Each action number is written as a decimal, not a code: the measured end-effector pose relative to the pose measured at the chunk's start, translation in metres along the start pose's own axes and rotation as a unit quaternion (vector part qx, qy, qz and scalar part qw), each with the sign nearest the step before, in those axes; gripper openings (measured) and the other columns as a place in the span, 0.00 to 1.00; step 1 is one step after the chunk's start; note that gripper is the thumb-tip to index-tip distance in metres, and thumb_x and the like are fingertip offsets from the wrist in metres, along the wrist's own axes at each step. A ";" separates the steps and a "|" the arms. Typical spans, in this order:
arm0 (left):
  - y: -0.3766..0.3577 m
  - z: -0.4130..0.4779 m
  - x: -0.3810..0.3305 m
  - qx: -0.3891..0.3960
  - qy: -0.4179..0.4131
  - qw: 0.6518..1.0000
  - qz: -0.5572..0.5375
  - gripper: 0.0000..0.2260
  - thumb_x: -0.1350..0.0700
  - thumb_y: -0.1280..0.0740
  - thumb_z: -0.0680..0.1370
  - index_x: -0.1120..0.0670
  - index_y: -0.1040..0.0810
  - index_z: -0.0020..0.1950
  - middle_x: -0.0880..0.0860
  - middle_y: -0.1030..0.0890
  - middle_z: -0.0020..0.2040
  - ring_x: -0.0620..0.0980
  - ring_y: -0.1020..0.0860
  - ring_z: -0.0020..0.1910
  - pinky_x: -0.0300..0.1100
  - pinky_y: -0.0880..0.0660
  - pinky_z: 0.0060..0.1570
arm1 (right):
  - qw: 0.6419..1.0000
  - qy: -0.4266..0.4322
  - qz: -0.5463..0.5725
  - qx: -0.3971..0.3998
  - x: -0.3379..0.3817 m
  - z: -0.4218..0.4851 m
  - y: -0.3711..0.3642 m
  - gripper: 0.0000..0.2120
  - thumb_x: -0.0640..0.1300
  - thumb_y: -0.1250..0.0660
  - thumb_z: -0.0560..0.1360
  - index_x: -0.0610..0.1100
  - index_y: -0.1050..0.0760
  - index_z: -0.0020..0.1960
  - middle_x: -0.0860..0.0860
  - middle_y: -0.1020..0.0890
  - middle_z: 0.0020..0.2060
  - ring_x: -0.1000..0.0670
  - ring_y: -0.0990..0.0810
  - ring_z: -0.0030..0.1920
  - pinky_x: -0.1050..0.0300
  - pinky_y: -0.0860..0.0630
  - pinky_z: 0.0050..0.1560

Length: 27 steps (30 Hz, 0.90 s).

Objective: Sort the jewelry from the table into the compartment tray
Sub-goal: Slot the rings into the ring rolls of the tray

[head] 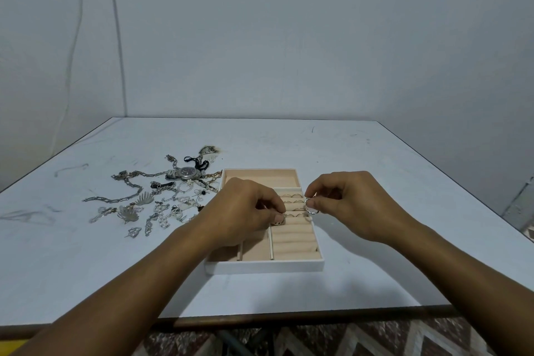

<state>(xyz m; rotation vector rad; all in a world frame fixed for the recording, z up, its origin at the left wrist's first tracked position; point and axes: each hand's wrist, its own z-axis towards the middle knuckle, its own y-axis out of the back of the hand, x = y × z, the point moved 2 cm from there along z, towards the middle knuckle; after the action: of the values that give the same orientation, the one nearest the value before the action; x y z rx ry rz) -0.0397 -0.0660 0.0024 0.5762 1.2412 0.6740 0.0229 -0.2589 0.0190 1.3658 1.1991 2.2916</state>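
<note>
While the left hand [245, 208] pinches a stone ring [278, 220] at the roll slots of the tray [264, 266], the right hand [346, 202] pinches a silver ring [311, 207] just above them. Each should be pressed upright into a free slot. The pile [161, 199] lies on the surface [375, 167] beside the tray.

tray [264, 266]: white, beige-lined | rings [291, 196]: several in roll slots | silver ring [311, 207]: pinched above slots | jewelry pile [161, 199]: left of tray

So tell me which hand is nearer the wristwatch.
Left. The left hand, pinching a dark-spotted ring, sits right of the wristwatch; the right hand, pinching a silver ring, is farther right.
</note>
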 end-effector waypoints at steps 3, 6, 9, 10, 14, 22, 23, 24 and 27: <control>0.000 0.000 0.000 0.000 0.003 1.000 0.005 0.03 0.55 0.25 0.71 0.50 0.14 0.44 0.43 0.17 0.36 0.39 0.21 0.36 0.29 0.27 0.35 | 1.000 -0.011 0.004 -0.004 -0.001 0.001 0.000 0.01 0.43 0.28 0.74 0.49 0.18 0.45 0.54 0.17 0.35 0.58 0.19 0.36 0.59 0.21 0.44; 0.000 0.000 -0.001 -0.002 0.004 1.000 0.003 0.04 0.56 0.24 0.70 0.51 0.14 0.44 0.44 0.16 0.37 0.40 0.20 0.37 0.32 0.25 0.38 | 1.000 -0.021 0.005 -0.008 -0.002 0.003 0.000 0.04 0.42 0.30 0.75 0.48 0.18 0.48 0.54 0.15 0.39 0.58 0.17 0.39 0.62 0.22 0.46; -0.001 0.000 -0.001 -0.007 0.004 1.000 0.002 0.04 0.55 0.23 0.69 0.50 0.14 0.43 0.43 0.17 0.37 0.38 0.20 0.38 0.30 0.26 0.39 | 1.000 -0.016 -0.006 -0.015 -0.002 0.003 0.000 0.04 0.42 0.30 0.75 0.49 0.17 0.48 0.56 0.16 0.41 0.59 0.18 0.43 0.67 0.24 0.45; -0.001 -0.001 0.000 -0.008 0.005 1.000 0.000 0.04 0.55 0.23 0.69 0.50 0.14 0.42 0.43 0.17 0.37 0.38 0.21 0.38 0.30 0.27 0.39 | 1.000 -0.013 -0.011 -0.018 -0.002 0.002 0.000 0.04 0.42 0.30 0.75 0.49 0.17 0.47 0.57 0.16 0.40 0.59 0.18 0.43 0.68 0.26 0.44; -0.001 -0.001 0.000 -0.011 0.008 1.000 -0.007 0.04 0.56 0.23 0.68 0.51 0.14 0.41 0.43 0.17 0.37 0.38 0.20 0.37 0.29 0.27 0.38 | 0.999 -0.001 -0.028 -0.020 -0.003 0.002 0.000 0.03 0.44 0.30 0.75 0.51 0.18 0.46 0.57 0.17 0.39 0.59 0.20 0.41 0.69 0.27 0.41; -0.001 0.003 0.001 0.007 0.021 1.000 0.004 0.06 0.56 0.21 0.67 0.51 0.14 0.42 0.45 0.16 0.37 0.39 0.20 0.37 0.29 0.27 0.39 | 0.999 0.010 -0.026 -0.020 -0.005 0.001 -0.004 0.03 0.45 0.30 0.74 0.52 0.17 0.44 0.60 0.18 0.34 0.59 0.22 0.38 0.70 0.30 0.36; -0.001 0.003 0.001 0.009 0.022 1.000 0.010 0.06 0.55 0.21 0.67 0.50 0.14 0.42 0.45 0.16 0.37 0.39 0.20 0.37 0.28 0.28 0.39 | 0.999 0.008 -0.027 -0.019 -0.005 0.001 -0.004 0.03 0.45 0.30 0.74 0.52 0.18 0.44 0.60 0.19 0.34 0.60 0.22 0.38 0.70 0.30 0.36; -0.001 0.004 0.002 0.013 0.023 1.000 0.016 0.06 0.55 0.22 0.67 0.50 0.14 0.42 0.45 0.16 0.37 0.39 0.20 0.37 0.27 0.28 0.39 | 0.999 0.007 -0.030 -0.017 -0.005 0.001 -0.005 0.03 0.45 0.30 0.74 0.53 0.18 0.44 0.60 0.19 0.34 0.60 0.23 0.37 0.70 0.30 0.36; -0.001 0.006 0.002 0.032 0.013 0.999 0.042 0.06 0.55 0.23 0.68 0.49 0.14 0.44 0.44 0.15 0.39 0.38 0.20 0.40 0.29 0.27 0.41 | 0.999 0.008 -0.038 -0.015 -0.005 0.001 -0.004 0.03 0.46 0.30 0.74 0.53 0.18 0.44 0.59 0.18 0.35 0.58 0.22 0.38 0.68 0.30 0.37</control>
<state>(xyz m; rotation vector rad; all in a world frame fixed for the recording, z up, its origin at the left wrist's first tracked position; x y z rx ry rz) -0.0333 -0.0655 0.0016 0.6779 1.2721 0.7163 0.0250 -0.2584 0.0130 1.2705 1.1949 2.2642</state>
